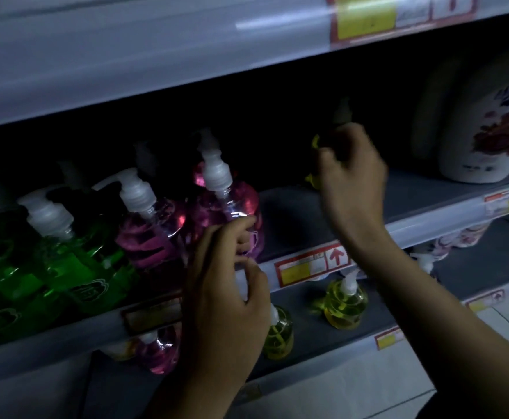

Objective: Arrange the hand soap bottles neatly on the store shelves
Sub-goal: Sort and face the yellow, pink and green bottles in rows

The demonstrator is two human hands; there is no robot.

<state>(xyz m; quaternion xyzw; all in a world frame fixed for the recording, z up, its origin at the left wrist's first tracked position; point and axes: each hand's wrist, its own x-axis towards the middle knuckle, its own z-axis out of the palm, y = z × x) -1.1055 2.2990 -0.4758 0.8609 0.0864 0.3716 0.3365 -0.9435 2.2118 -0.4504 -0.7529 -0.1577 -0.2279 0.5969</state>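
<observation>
Two hands were at the middle shelf [428, 220]. The left hand [226, 291] had its grip closed round a pink soap bottle [242, 204] at the shelf's front edge. Farther back, the right hand [353, 182] had its grip round a yellow soap bottle [315, 144].

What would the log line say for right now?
left hand grips pink bottle | right hand holds yellow bottle | place: middle shelf
</observation>
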